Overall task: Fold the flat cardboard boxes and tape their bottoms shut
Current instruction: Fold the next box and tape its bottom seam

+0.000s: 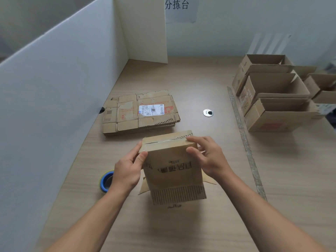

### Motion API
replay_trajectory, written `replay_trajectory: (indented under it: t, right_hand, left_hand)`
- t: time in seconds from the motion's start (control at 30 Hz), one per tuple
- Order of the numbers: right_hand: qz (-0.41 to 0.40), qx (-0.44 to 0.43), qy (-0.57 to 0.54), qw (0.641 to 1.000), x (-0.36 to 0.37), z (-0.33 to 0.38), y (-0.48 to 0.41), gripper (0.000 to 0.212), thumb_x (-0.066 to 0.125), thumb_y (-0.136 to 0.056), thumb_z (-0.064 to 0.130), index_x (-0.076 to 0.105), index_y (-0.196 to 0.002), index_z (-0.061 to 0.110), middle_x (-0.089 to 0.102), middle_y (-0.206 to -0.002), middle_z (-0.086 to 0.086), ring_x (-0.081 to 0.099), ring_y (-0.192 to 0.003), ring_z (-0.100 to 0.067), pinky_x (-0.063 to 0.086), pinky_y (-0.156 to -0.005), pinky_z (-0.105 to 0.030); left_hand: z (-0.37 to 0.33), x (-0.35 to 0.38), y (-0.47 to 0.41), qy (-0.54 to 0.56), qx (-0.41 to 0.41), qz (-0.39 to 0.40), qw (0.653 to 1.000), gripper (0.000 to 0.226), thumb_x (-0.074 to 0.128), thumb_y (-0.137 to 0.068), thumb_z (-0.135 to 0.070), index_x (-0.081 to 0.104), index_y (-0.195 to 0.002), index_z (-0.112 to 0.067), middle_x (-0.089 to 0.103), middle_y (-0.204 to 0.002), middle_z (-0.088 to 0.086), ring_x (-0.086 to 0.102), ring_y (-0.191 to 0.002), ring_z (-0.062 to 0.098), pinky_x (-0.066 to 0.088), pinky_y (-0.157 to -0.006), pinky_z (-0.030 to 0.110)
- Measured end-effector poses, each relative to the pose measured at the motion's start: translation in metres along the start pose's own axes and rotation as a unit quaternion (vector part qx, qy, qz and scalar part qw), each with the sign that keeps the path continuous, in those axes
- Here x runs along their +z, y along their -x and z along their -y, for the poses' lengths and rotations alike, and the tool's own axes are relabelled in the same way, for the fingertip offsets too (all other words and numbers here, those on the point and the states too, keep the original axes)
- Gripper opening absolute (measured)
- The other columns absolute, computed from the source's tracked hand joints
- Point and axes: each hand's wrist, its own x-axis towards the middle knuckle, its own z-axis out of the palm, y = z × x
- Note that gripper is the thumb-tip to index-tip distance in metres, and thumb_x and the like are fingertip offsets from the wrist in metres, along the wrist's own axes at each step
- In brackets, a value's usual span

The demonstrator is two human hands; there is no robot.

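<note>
A brown cardboard box (172,168) stands upside down on the wooden table (200,224), its closed bottom flaps facing up and its printed side towards me. My left hand (127,170) grips the box's upper left corner, thumb on the front face. My right hand (209,157) grips the upper right corner, fingers curled over the top flaps. A stack of flat cardboard boxes (140,112) lies just beyond. A blue tape roll (106,180) sits on the table behind my left wrist, partly hidden.
Several folded open boxes (272,99) stand at the right of the table. A tall white partition (63,88) walls off the left side. A round metal grommet (207,112) is set in the table, and a worn tape strip (243,139) runs along it.
</note>
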Motion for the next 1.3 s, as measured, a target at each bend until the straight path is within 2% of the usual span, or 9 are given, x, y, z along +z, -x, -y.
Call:
replay_trajectory:
  t: [0.17, 0.23, 0.33, 0.43, 0.6, 0.73, 0.97, 1.17, 1.3]
  right_hand:
    - [-0.007, 0.009, 0.052, 0.999, 0.000, 0.000, 0.002, 0.027, 0.071, -0.090, 0.034, 0.067, -0.116, 0.036, 0.057, -0.108, 0.006, 0.057, -0.079, 0.002, 0.048, -0.078, -0.025]
    - [0.007, 0.030, 0.076, 0.997, 0.003, 0.002, 0.002, 0.036, 0.075, -0.086, 0.039, 0.065, -0.119, 0.033, 0.054, -0.108, 0.005, 0.055, -0.084, -0.004, 0.046, -0.080, -0.026]
    - [0.012, 0.044, 0.087, 0.995, 0.003, -0.002, 0.003, 0.040, 0.077, -0.082, 0.041, 0.065, -0.118, 0.029, 0.051, -0.106, 0.002, 0.054, -0.092, -0.011, 0.038, -0.077, -0.011]
    - [0.028, 0.062, 0.034, 0.997, -0.006, -0.006, 0.002, 0.025, 0.075, -0.085, 0.037, 0.069, -0.109, 0.035, 0.055, -0.104, -0.003, 0.056, -0.090, -0.010, 0.040, -0.074, -0.007]
    - [0.051, 0.091, -0.054, 0.993, -0.016, -0.014, 0.000, 0.019, 0.073, -0.088, 0.031, 0.069, -0.097, 0.047, 0.060, -0.114, -0.005, 0.060, -0.095, -0.027, 0.053, -0.079, -0.028]
    - [0.039, 0.116, -0.081, 0.989, -0.017, -0.020, 0.000, 0.026, 0.072, -0.075, 0.055, 0.073, -0.099, 0.045, 0.067, -0.105, -0.005, 0.066, -0.088, -0.029, 0.057, -0.075, -0.036]
    - [0.029, 0.120, -0.082, 0.989, -0.011, -0.019, 0.002, 0.026, 0.070, -0.075, 0.056, 0.072, -0.100, 0.046, 0.066, -0.110, -0.003, 0.065, -0.086, -0.021, 0.059, -0.075, -0.037]
    - [0.013, 0.103, -0.122, 0.987, -0.014, -0.011, 0.003, 0.019, 0.074, -0.086, 0.032, 0.071, -0.102, 0.042, 0.059, -0.116, -0.002, 0.060, -0.094, -0.026, 0.054, -0.073, -0.024]
    - [0.018, 0.119, -0.161, 0.980, -0.017, -0.006, 0.000, 0.048, 0.059, -0.084, 0.057, 0.054, -0.132, 0.053, 0.056, -0.119, 0.005, 0.058, -0.095, -0.017, 0.052, -0.082, -0.027]
  left_hand:
    - [-0.004, -0.003, 0.005, -0.040, -0.001, 0.002, 0.999, 0.063, 0.056, -0.082, -0.064, 0.058, -0.136, -0.034, 0.062, -0.135, -0.007, 0.061, -0.122, 0.013, 0.051, -0.102, 0.043]
    - [-0.006, -0.001, 0.006, -0.073, 0.017, 0.004, 0.997, 0.057, 0.061, -0.086, -0.055, 0.055, -0.138, -0.033, 0.069, -0.124, -0.007, 0.066, -0.110, 0.010, 0.052, -0.100, 0.035]
    - [-0.014, 0.002, 0.009, -0.130, 0.073, 0.014, 0.989, 0.055, 0.072, -0.089, -0.033, 0.050, -0.139, -0.035, 0.068, -0.091, -0.017, 0.063, -0.079, -0.011, 0.046, -0.084, 0.011]
    - [-0.010, -0.003, 0.006, -0.135, 0.090, 0.056, 0.985, 0.054, 0.076, -0.085, -0.030, 0.057, -0.135, -0.036, 0.072, -0.085, -0.012, 0.068, -0.069, 0.001, 0.056, -0.081, 0.026]
    - [-0.008, -0.010, 0.006, -0.146, 0.120, 0.123, 0.974, 0.065, 0.082, -0.081, -0.021, 0.052, -0.135, -0.042, 0.063, -0.115, -0.023, 0.068, -0.088, -0.009, 0.056, -0.085, 0.021]
    - [-0.014, -0.009, 0.004, -0.162, 0.133, 0.128, 0.969, 0.070, 0.084, -0.079, -0.018, 0.052, -0.139, -0.034, 0.051, -0.104, -0.038, 0.060, -0.085, -0.023, 0.045, -0.084, 0.002]
    - [-0.010, -0.004, 0.005, -0.182, 0.155, 0.108, 0.965, 0.060, 0.080, -0.082, -0.019, 0.058, -0.137, -0.029, 0.061, -0.103, -0.026, 0.055, -0.082, -0.029, 0.042, -0.079, -0.002]
    - [-0.009, -0.006, 0.008, -0.165, 0.184, 0.066, 0.967, 0.055, 0.076, -0.086, -0.019, 0.056, -0.135, -0.034, 0.066, -0.105, -0.018, 0.060, -0.090, -0.022, 0.049, -0.078, 0.007]
    - [-0.010, -0.008, 0.006, -0.090, 0.129, 0.064, 0.986, 0.069, 0.074, -0.088, -0.013, 0.042, -0.143, -0.040, 0.063, -0.120, -0.018, 0.058, -0.097, -0.022, 0.044, -0.084, 0.001]
